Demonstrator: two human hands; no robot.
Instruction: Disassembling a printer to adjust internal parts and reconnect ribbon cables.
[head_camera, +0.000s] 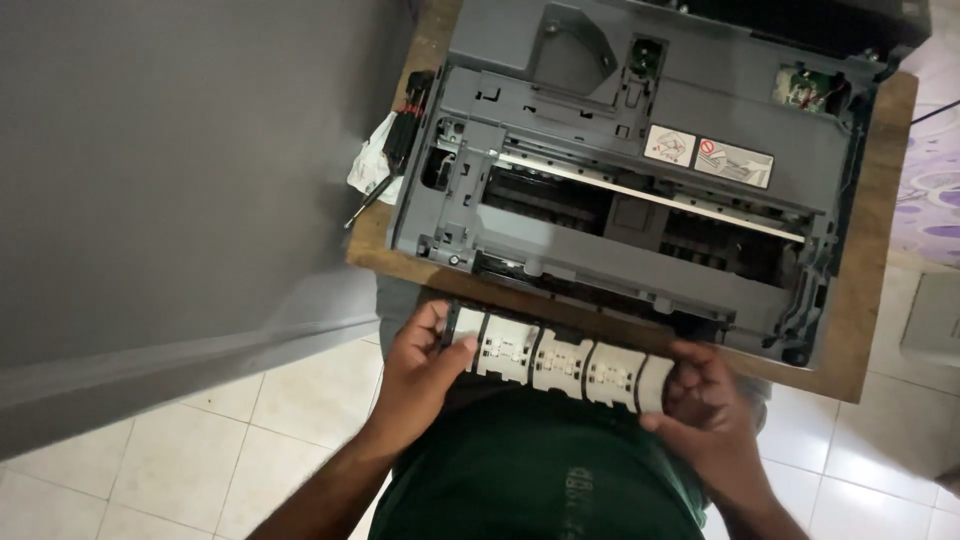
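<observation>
At the far left, a grey panel (170, 170) stands beside the wooden bench (868, 300), with 1 screwdriver (370, 202) near its corner. 1 opened grey printer (640, 170) fills the benchtop. Below its front edge, 2 hands hold 1 long strip of 5 pale segments (555, 362): left hand (418, 368) and right hand (705, 400) each clasp an end, its long axis running left to right, tilted slightly down rightward.

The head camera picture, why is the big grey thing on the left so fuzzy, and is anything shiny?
In the head view, the grey panel on the left looks smooth and soft, so its details can't be made out. The opened printer looks sharper, with a bright glint along its metal rail. The left hand and right hand holding the long strip look slightly blurred.
</observation>
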